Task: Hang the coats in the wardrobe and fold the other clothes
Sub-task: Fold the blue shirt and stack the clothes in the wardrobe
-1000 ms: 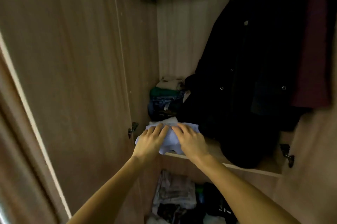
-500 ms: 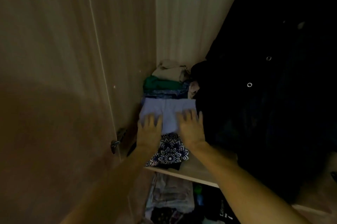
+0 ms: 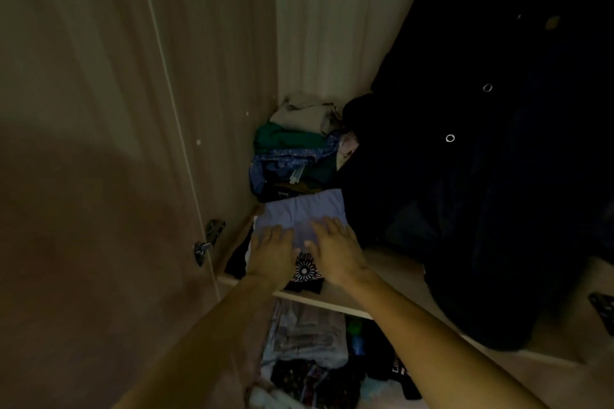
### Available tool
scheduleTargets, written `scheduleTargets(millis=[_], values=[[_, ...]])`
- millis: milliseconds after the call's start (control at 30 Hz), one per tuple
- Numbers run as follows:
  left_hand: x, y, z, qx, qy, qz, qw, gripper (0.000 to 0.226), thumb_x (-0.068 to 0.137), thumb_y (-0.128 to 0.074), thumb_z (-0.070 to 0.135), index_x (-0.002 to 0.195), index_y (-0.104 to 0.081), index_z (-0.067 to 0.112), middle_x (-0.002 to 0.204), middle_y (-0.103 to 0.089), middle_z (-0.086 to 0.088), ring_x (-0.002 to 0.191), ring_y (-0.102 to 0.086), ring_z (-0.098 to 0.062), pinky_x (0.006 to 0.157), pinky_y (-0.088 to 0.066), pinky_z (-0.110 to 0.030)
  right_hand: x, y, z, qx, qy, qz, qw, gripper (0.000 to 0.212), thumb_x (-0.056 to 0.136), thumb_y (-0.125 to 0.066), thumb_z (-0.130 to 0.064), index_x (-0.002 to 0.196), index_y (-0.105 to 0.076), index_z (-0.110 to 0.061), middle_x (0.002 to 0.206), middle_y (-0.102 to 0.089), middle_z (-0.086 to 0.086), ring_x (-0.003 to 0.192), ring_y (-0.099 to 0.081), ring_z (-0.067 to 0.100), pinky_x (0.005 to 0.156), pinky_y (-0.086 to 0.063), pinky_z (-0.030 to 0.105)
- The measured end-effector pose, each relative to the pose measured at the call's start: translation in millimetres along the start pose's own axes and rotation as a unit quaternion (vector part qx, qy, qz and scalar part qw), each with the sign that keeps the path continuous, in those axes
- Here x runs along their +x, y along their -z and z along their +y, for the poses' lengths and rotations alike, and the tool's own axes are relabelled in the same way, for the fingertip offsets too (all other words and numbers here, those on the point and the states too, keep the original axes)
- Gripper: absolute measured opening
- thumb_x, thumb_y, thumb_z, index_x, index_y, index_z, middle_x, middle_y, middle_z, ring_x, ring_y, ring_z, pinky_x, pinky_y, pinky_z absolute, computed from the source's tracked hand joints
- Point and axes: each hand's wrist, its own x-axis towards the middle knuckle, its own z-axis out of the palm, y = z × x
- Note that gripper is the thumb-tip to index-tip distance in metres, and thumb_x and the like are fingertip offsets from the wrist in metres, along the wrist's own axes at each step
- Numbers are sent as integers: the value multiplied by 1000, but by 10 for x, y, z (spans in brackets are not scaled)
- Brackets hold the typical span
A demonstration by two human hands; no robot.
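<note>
Inside the dim wardrobe, my left hand (image 3: 270, 255) and right hand (image 3: 335, 250) lie flat, fingers spread, pressing a folded lilac garment (image 3: 299, 214) on the shelf (image 3: 392, 272); it rests atop a black-and-white patterned cloth (image 3: 305, 270). Behind it sits a pile of folded clothes (image 3: 295, 149); a dark coat (image 3: 481, 176) hangs just right.

Your left hand (image 3: 270, 257) and right hand (image 3: 335, 252) cover the near edge of the lilac folded garment (image 3: 299, 212). The patterned garment (image 3: 304, 270) under it shows only as a strip between your wrists. The dark coat (image 3: 481, 192) runs off the top and right edges, its detail lost in shadow. The bottom of the back stack (image 3: 292, 149) is too dark to read. The lower-shelf clothes (image 3: 309, 342) are blurred and cut by the bottom edge. The right hinge (image 3: 603, 307) is clipped.
</note>
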Motion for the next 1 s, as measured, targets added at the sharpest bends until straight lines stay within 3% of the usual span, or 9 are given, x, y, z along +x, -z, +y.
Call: scheduleTargets(millis=[100,200,300,367,533,600,800,1000], values=[[-175,390,148,6,8,54,998,34,82,-54,30,98,-71,6,95,-71,-16,85,-69,-32,77,-53,-50,-276,286,-51,-2,11,47,999,51,101,-31,-39,146,-30,-15,150,-33,11,138,-29,25,113,-17,35],[-453,848,332,-3,17,38,999,52,88,-33,38,109,-69,7,110,-67,-19,102,-64,-35,89,-45,-55,-627,555,-120,8,19,71,997,48,101,-32,-36,144,-35,-14,147,-38,12,134,-35,25,110,-24,36],[-846,1314,564,-28,32,5,999,64,92,-21,49,127,-57,10,129,-56,-19,122,-50,-36,103,-35,-51,-1052,791,-239,26,40,82,996,47,101,-35,-34,142,-38,-13,146,-41,12,132,-39,26,108,-28,38],[-1149,1588,716,-31,42,8,999,65,92,-17,52,127,-55,13,131,-56,-13,124,-47,-32,104,-34,-47,-1343,903,-339,51,58,101,992,45,100,-38,-34,139,-44,-12,142,-46,11,128,-44,27,105,-31,37],[-1874,2140,969,-42,94,19,995,57,92,-28,48,127,-56,11,130,-57,-9,125,-48,-27,104,-34,-40,-1989,1018,-729,133,99,102,981,39,99,-44,-32,131,-54,-12,132,-57,7,119,-52,25,98,-38,35],[-2128,2310,908,-23,108,13,994,61,92,-23,53,127,-55,15,129,-57,-4,123,-49,-23,103,-35,-38,-2167,1011,-928,156,111,99,977,38,99,-44,-33,130,-55,-14,132,-57,5,120,-52,23,100,-39,35],[-2734,2838,522,18,179,46,983,48,97,-37,50,130,-50,18,132,-56,-2,124,-50,-19,104,-35,-34,-2429,958,-1699,160,153,48,974,43,99,-38,-41,133,-52,-19,138,-51,1,127,-45,20,107,-34,36],[-3110,3359,-178,80,287,96,950,49,94,-39,50,123,-55,15,116,-63,-9,108,-59,-28,87,-45,-38,-2445,1022,-2482,163,184,42,968,42,100,-38,-41,134,-51,-19,140,-50,-1,128,-45,17,108,-32,34]])
